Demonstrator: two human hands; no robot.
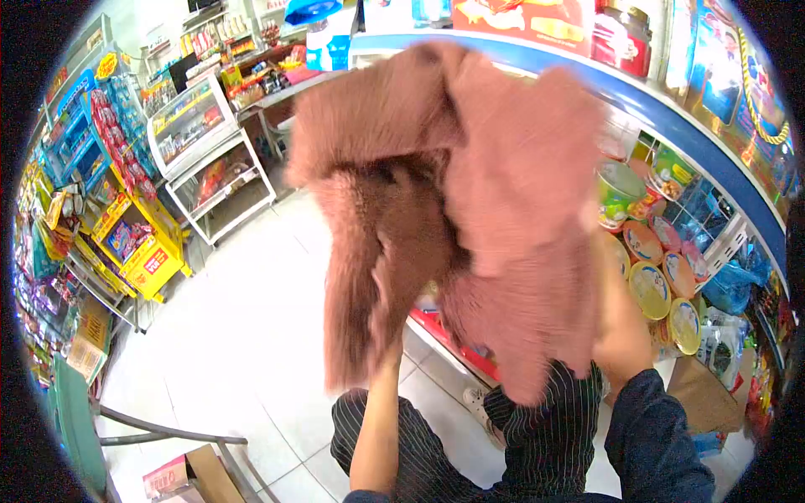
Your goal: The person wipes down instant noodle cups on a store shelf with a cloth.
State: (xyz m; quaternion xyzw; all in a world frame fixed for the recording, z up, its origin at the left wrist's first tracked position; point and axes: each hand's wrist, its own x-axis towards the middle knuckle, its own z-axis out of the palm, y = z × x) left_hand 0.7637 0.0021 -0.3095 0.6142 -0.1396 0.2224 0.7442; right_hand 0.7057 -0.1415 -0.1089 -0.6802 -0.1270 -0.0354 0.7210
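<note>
A fuzzy brownish-pink cloth (520, 193) is held up in front of me, bunched and folded over, its edges smeared by motion. My left hand (387, 356) reaches into its lower left side, with the fingers hidden in the folds. At the right edge of the cloth, my right hand (619, 323) grips it; blur and fabric cover most of those fingers. Darker folds open in the middle of the cloth, and its lower ends hang over my striped trousers (545, 427).
A glass display case with a blue-edged top (713, 138) stands close on the right, holding round lidded tubs (650, 289). A small glass cabinet (193, 126) and yellow rack (151, 256) stand left. A metal-framed chair (168, 436) and cardboard box (205, 474) sit lower left.
</note>
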